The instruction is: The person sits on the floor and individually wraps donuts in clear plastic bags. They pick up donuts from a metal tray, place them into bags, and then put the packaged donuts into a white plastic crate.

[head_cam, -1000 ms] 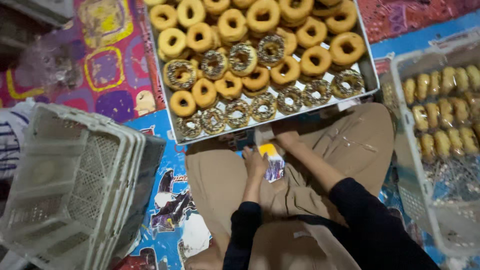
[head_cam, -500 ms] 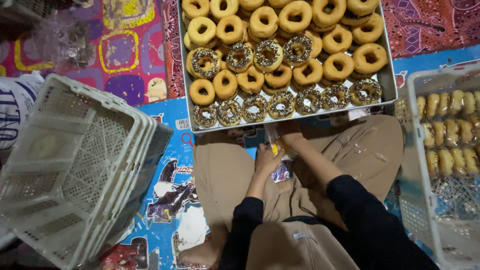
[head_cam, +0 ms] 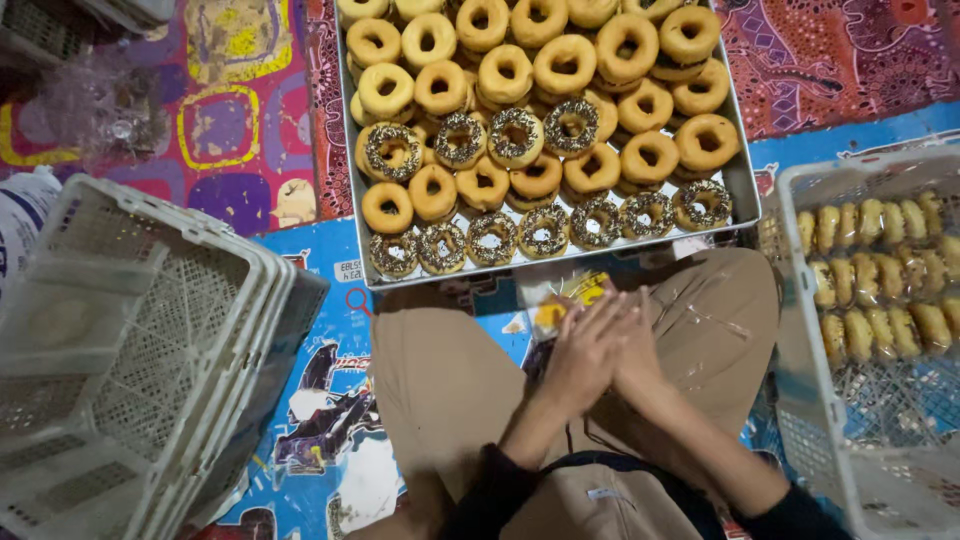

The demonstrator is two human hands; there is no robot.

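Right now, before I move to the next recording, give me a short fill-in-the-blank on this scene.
1. The ring doughnuts lie in a rectangular ____ tray.
2. The left hand and right hand are pressed ____ over a small clear yellow-printed plastic packet.
3. The stacked white plastic lattice crates stand on the person's ____ side.

Missing words: metal; together; left
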